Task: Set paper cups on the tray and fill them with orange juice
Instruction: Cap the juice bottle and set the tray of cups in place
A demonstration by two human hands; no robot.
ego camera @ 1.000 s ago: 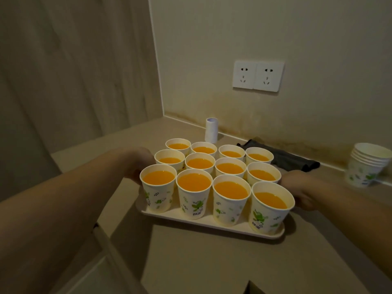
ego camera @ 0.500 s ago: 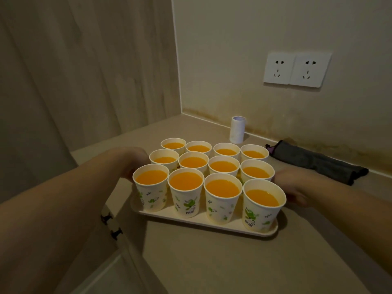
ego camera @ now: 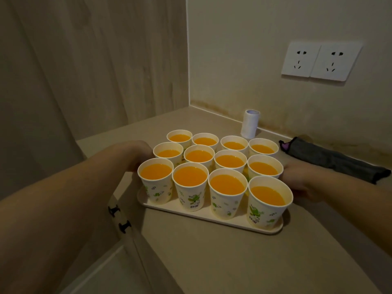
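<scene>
Tray (ego camera: 212, 216) is sitting on the beige counter (ego camera: 222, 262), carrying twelve paper cups (ego camera: 189, 185) in three rows of four, each holding orange juice (ego camera: 227, 184) close to the rim. Left hand (ego camera: 135, 154) is gripping the tray's left short end and right hand (ego camera: 297, 181) is gripping its right short end; the fingers of both are lying hidden behind the cups, so the exact grip cannot be confirmed. The tray's long axis is running left to right between the hands, with both hands equally near. Filling is appearing complete, and any coming lift is likely calling for level, even motion, since the juice is standing high. Behind the tray, a white roll (ego camera: 250, 124) is standing near the wall, and a folded grey cloth (ego camera: 333, 159) is lying to the right beneath a double wall socket (ego camera: 320, 61). A cabinet door with black handles (ego camera: 119, 217) is showing below the counter edge.
</scene>
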